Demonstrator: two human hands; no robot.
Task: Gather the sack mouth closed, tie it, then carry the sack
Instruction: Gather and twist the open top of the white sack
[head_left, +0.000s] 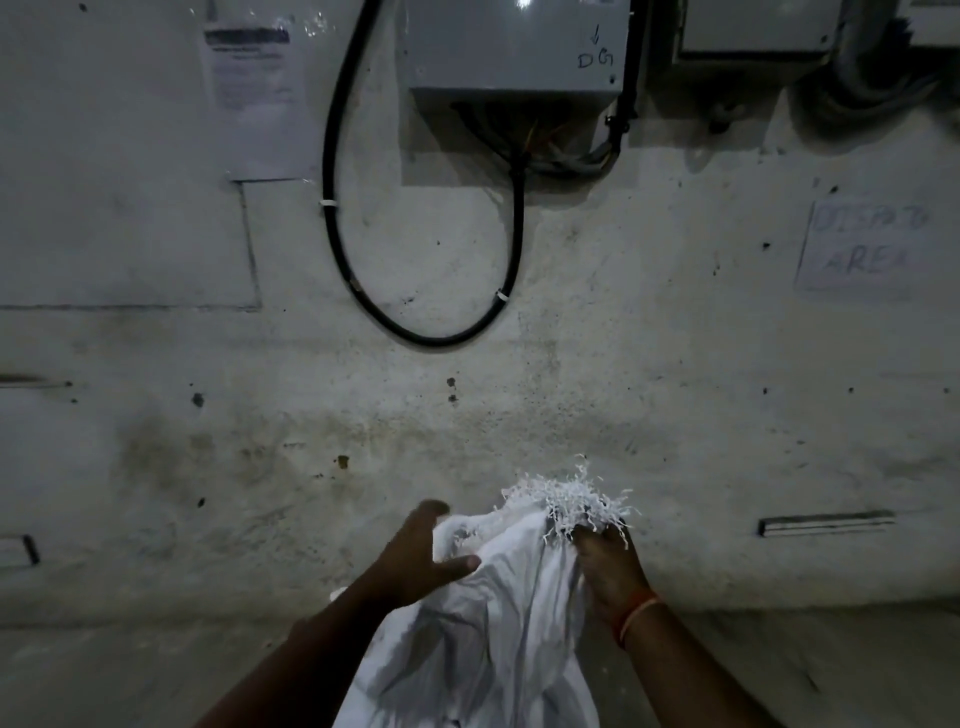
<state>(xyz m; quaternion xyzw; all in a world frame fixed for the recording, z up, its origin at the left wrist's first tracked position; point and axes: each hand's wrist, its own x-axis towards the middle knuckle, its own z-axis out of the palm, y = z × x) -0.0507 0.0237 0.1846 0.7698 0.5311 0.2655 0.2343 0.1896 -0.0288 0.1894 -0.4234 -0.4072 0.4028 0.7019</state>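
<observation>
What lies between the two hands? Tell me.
In the head view, the white sack's gathered mouth lies between the left hand and right hand, frayed threads sticking up.

Single head view, looking forward and down, near the wall (571, 364)

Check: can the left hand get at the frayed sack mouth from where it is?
Probably yes. The left hand is open beside the sack, with nothing between it and the frayed mouth, which the right hand already grips.
</observation>
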